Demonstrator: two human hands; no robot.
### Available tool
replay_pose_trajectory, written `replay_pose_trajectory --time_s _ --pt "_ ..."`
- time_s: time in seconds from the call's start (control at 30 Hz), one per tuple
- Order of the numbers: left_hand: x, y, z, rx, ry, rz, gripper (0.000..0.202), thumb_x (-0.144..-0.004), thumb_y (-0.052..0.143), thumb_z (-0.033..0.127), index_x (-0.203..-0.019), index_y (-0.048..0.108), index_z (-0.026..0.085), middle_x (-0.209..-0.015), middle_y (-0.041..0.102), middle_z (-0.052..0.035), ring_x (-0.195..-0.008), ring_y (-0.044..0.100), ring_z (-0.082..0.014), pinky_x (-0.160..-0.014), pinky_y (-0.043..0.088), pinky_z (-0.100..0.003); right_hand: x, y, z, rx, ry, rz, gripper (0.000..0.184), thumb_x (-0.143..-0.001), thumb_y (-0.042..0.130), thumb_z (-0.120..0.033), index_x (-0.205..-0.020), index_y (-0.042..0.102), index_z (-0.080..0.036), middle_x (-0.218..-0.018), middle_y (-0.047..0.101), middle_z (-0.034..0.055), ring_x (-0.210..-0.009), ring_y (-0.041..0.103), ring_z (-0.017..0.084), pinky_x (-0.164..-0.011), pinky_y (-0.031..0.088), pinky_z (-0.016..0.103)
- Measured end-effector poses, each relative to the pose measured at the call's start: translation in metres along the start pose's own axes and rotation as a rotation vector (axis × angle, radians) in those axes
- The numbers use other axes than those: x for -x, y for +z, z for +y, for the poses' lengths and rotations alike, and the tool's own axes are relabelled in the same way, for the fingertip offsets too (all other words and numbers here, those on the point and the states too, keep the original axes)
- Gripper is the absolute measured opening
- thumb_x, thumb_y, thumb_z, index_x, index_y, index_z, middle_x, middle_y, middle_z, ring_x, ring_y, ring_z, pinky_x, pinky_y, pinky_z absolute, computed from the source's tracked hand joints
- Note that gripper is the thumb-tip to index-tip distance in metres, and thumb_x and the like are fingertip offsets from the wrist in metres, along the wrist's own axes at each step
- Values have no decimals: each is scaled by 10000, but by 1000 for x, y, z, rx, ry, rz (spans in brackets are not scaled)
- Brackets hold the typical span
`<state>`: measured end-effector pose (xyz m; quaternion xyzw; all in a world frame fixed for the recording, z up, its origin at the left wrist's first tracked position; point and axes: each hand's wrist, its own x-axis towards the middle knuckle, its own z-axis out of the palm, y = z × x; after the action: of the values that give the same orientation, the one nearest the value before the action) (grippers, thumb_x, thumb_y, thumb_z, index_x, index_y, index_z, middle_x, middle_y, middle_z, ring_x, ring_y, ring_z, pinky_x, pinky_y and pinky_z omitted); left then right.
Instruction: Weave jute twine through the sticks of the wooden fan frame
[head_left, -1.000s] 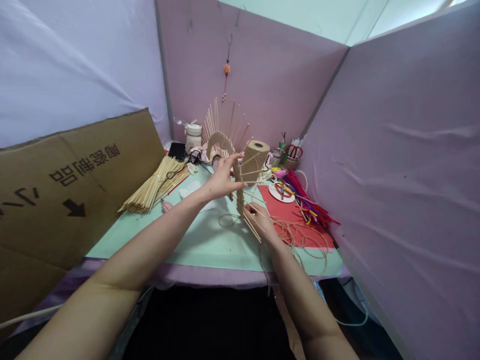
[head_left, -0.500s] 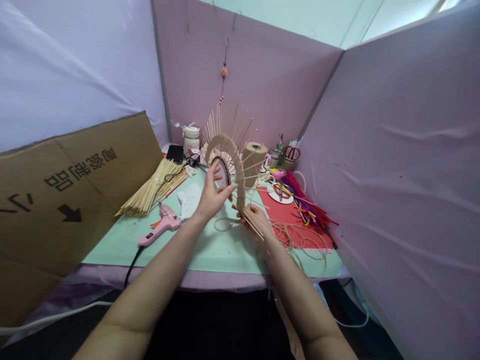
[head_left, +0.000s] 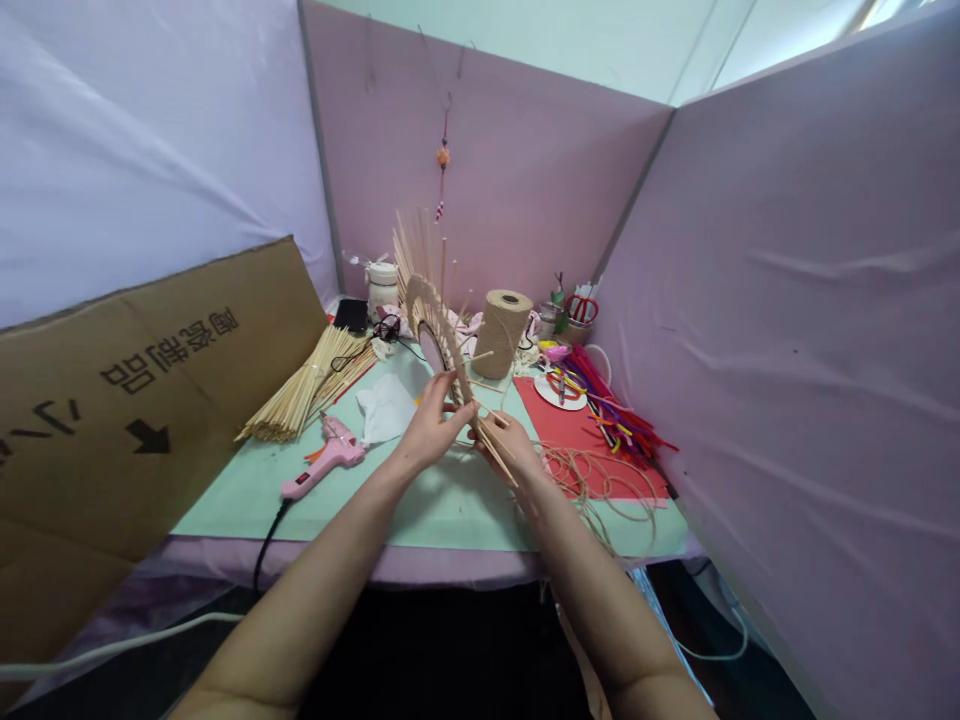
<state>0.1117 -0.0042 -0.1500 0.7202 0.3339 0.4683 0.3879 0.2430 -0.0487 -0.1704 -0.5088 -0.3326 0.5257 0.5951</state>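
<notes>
Both hands hold up a round sunburst frame (head_left: 424, 292), a twine-covered ring with thin wooden sticks fanning out from it and a dark-edged round piece, perhaps a mirror, at its middle. It is turned nearly edge-on to me. My left hand (head_left: 436, 425) grips its near lower edge, thumb toward the ring. My right hand (head_left: 511, 445) closes round the bottom, where several sticks stick out toward me. A strand of twine trails near the hands, and loose loops of twine (head_left: 592, 480) lie to the right.
A pink hot glue gun (head_left: 326, 460) and a bundle of wooden sticks (head_left: 296, 395) lie left, near a cardboard sheet (head_left: 150, 400). A twine spool (head_left: 504, 335) stands behind. Red sheets (head_left: 540, 405), pipe cleaners (head_left: 622, 415) and red-handled scissors (head_left: 581, 308) are right.
The sunburst frame has turned more edge-on and tipped left, uncovering the spool. My left hand has come down from the central piece to grip the lower edge.
</notes>
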Motion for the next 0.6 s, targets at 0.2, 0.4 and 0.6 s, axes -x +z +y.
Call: replay_pose_trajectory --time_s 0.2,0.4,0.6 --pt "-9 -14 19 59 -182 -103 545 -741 674 370 -1219 474 201 -1215 537 -88 -918 626 -182 -812 555 -353 4 8 -5 -6 -6 -20 556 -477 835 -522 -551 388 -200 -519 560 -30 -439 457 62 -440 299 188" --pt "-27 -21 50 248 -391 -211 492 -767 664 377 -1178 418 266 -942 605 -10 -805 631 -156 -738 528 -346 4 11 -24 -10 -47 -77 519 -505 821 -530 -607 438 -195 -590 535 -41 -536 511 83 -450 324 182" --pt "-40 -31 75 362 -398 -227 437 -737 700 374 -1072 440 268 -1040 566 -4 -738 620 -114 -802 529 -419 5 -2 -36 132 -214 -16 408 -663 726 -521 -638 477 -198 -482 315 -108 -414 224 42 -404 172 202"
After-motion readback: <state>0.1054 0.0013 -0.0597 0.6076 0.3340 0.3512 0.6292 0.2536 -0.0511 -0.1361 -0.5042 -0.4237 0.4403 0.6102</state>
